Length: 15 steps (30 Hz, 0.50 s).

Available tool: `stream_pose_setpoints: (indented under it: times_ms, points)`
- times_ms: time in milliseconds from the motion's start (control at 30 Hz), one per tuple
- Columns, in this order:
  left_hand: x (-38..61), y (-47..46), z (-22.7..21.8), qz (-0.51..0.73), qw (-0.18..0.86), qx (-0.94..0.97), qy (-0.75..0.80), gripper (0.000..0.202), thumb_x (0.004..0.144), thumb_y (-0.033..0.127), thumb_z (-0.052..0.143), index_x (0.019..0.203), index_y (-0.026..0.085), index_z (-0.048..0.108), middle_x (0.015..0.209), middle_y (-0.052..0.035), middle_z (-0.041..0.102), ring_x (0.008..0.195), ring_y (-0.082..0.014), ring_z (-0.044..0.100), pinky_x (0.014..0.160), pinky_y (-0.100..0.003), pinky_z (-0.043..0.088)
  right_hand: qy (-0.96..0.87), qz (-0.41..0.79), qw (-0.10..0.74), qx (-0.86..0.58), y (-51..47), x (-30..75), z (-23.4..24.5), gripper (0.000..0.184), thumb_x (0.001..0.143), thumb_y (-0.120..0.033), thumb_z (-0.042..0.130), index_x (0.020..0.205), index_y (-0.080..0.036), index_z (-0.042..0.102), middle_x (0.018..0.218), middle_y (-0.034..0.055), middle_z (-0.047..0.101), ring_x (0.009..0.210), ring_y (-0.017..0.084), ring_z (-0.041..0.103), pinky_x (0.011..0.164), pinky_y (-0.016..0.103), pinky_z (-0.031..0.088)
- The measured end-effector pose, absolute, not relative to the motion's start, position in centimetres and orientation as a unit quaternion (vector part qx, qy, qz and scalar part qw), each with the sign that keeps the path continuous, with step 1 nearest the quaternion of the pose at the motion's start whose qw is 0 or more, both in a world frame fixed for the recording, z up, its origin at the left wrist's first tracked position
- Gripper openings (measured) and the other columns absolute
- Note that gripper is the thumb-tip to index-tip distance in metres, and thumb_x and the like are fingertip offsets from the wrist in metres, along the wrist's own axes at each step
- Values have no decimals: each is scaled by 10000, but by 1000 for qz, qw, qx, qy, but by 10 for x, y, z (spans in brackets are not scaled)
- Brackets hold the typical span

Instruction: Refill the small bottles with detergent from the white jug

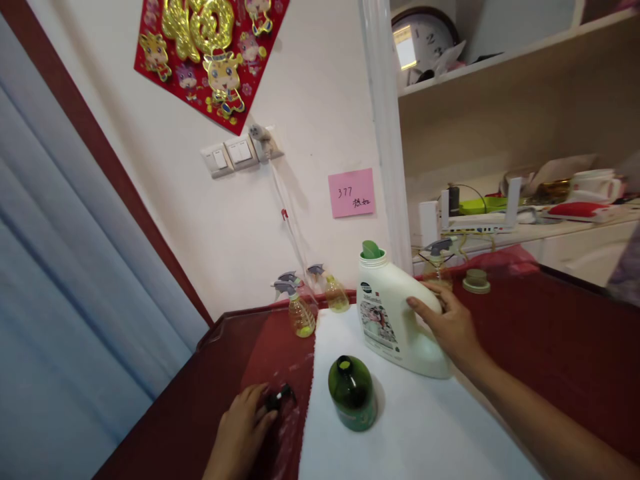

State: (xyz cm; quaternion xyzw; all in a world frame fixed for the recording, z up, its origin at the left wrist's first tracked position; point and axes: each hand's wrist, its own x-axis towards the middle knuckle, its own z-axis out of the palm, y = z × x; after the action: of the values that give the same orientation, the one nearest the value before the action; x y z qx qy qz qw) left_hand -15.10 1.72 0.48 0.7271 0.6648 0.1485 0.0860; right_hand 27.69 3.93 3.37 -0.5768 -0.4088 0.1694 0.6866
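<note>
My right hand (453,330) is wrapped round the handle of a pale green detergent jug (395,313), thumb on the near side; the other fingers are partly hidden behind it. The jug stands upright on a white cloth, its cap off and a green spout showing in the neck. In front of it is a dark green bottle (353,397) with an open neck. At the lower left, my left hand (244,423) has thumb and fingers closed round a black pump head (280,398), low over the red tabletop.
Spray bottles (301,317) stand along the wall side of the red table (210,400), with another behind the jug. A translucent cap (476,281) sits at the right. The white cloth (400,440) runs toward me. A router (475,223) and shelves are behind; a blue curtain (65,267) hangs left.
</note>
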Motion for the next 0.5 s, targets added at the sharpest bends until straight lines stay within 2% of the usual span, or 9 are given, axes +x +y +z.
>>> stream_pose_setpoints:
  times_ms: [167,267,367,433,500]
  points:
    - [-144,22,-2,93,63,741,662,444,864,285,477,1250,180,670,1287,-132,698,1210,-309,611,1034,-433,422,-404,114,679,-602,25,288,29,639,706,-614,696,1216,-229,682,1139,95,648,958,272,627,900,483,500]
    - [-143,21,1,133,91,737,657,424,847,294,490,1190,151,693,1214,-153,718,1152,-321,638,1019,-440,432,-372,38,714,-592,8,294,33,629,770,-607,653,1270,-226,627,1074,74,598,941,260,591,933,510,476]
    - [-136,14,24,260,164,705,639,420,842,405,549,1162,171,688,1181,-129,728,1110,-314,659,994,-426,466,-371,8,744,-555,-11,292,44,508,805,-568,665,1211,-266,622,991,38,596,906,247,579,912,496,467]
    - [-122,8,48,378,234,658,608,491,806,504,635,1183,192,667,1214,-107,722,1138,-307,650,990,-401,485,-397,19,748,-532,-20,286,51,427,822,-528,681,1170,-285,625,984,29,601,900,239,582,890,476,460]
    - [-98,2,75,487,312,596,557,546,759,538,724,1193,212,660,1196,-78,736,1155,-286,645,990,-363,492,-420,25,745,-517,-25,279,55,369,837,-491,688,1141,-288,634,1005,30,611,917,235,588,880,461,454]
